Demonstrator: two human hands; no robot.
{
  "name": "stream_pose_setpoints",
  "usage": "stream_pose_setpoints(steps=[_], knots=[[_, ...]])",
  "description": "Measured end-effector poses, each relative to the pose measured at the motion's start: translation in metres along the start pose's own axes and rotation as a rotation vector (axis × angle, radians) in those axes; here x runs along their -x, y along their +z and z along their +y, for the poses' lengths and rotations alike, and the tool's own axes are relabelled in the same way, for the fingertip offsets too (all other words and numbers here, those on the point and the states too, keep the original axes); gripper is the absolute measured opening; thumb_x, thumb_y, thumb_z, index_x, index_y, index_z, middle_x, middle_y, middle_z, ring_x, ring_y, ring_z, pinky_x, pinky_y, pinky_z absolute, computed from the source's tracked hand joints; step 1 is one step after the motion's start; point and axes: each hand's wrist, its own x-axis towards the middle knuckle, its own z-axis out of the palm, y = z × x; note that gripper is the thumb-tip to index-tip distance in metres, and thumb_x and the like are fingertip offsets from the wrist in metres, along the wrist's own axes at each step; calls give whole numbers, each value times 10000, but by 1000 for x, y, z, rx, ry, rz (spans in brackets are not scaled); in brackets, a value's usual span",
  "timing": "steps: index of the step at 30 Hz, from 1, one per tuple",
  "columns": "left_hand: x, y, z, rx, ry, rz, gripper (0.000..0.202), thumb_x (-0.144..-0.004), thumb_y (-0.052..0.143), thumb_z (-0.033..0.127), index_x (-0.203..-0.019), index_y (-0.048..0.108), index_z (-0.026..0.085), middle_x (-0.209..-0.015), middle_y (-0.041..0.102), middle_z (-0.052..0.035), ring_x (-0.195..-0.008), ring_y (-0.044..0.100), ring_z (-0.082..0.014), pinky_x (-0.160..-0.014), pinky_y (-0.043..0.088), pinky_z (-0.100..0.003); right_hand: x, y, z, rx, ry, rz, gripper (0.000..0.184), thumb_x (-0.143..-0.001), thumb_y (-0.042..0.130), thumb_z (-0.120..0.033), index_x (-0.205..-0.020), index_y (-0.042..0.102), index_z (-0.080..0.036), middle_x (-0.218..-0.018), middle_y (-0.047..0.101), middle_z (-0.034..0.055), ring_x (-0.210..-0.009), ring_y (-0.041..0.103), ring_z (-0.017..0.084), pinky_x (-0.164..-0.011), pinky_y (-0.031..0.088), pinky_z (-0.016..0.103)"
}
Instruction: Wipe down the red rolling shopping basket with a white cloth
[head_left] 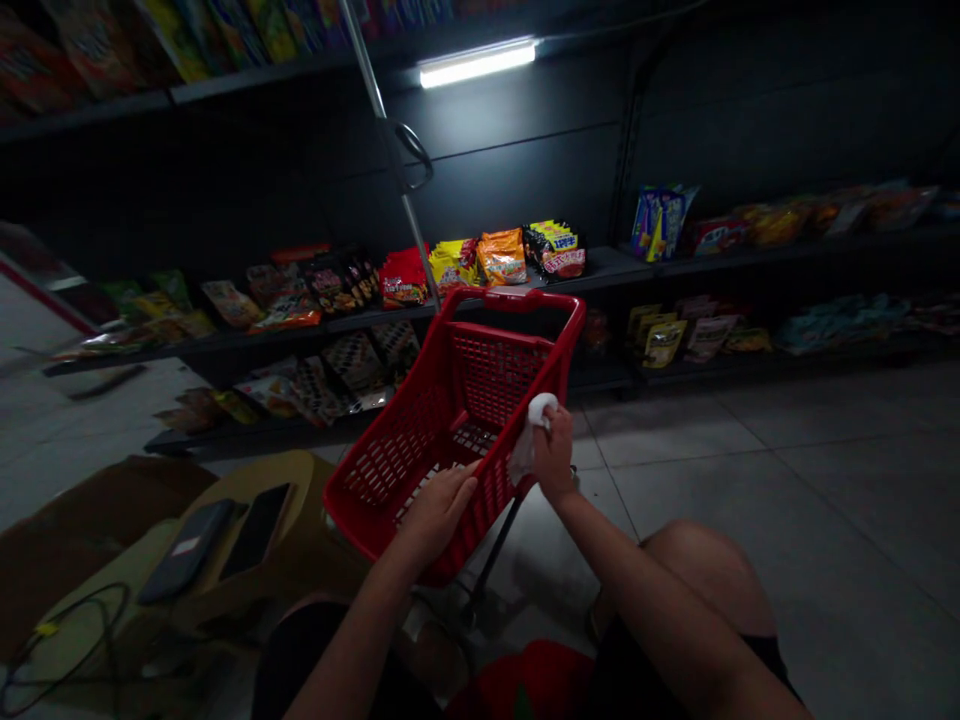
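Observation:
A red plastic shopping cart stands in front of me, its basket of slotted walls tilted in my view. My left hand rests over the near side rim of the basket, fingers stretched out towards its inside. On the right, my right hand is closed on a crumpled white cloth, thin and partly see-through. The cloth lies against the outer side wall of the cart, just below the rim. Part of the cloth is hidden behind my fingers.
Behind the cart run dark shelves with snack packets under a lit tube. A metal pole rises behind the cart. To the left, a yellowish stool carries a phone and a dark flat device; cables lie nearby.

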Motion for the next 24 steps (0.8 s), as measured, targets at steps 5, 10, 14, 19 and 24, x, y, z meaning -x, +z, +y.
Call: stream_pose_setpoints(steps=[5,10,14,19,24], knots=[[0,-3,-2,-50,60,-4,467,-993,313,433,-1236,650,220,-1153,705,-93,-1094,622,-233,-1014,443,-387,43,-9,-35,79,-638,-374,376,-902,485,-148,-1185,652,-330,-1372,563,7,-1319,452,238,-1149,352,431],[8,-19,-9,-31,106,-63,483,-996,301,439,-1353,567,250,-1261,672,-65,-1151,596,-217,-1043,415,-374,-39,-45,-2,349,-565,-335,430,-908,463,-117,-1263,621,-302,-1433,521,41,-1358,412,243,-1177,278,503],[15,-38,-27,-39,131,-100,498,-984,322,480,-1354,570,258,-1181,702,-61,-1079,620,-211,-988,444,-350,-113,-82,-7,523,-499,-260,417,-893,448,-95,-1222,631,-275,-1390,541,61,-1375,362,266,-1201,122,562],[7,-51,-42,-115,103,-101,464,-979,302,466,-1068,707,258,-1049,737,-46,-971,652,-195,-894,458,-299,-75,-53,-72,573,-662,-543,228,-915,489,-168,-1059,653,-237,-1137,632,93,-1090,521,246,-1104,309,454],[-12,-46,-48,-337,-72,-74,496,-965,246,372,-814,684,195,-906,741,-108,-868,680,-233,-752,453,-312,0,5,-118,486,-767,-765,245,-943,492,-267,-1164,595,-243,-1032,633,66,-964,546,230,-920,427,386]])
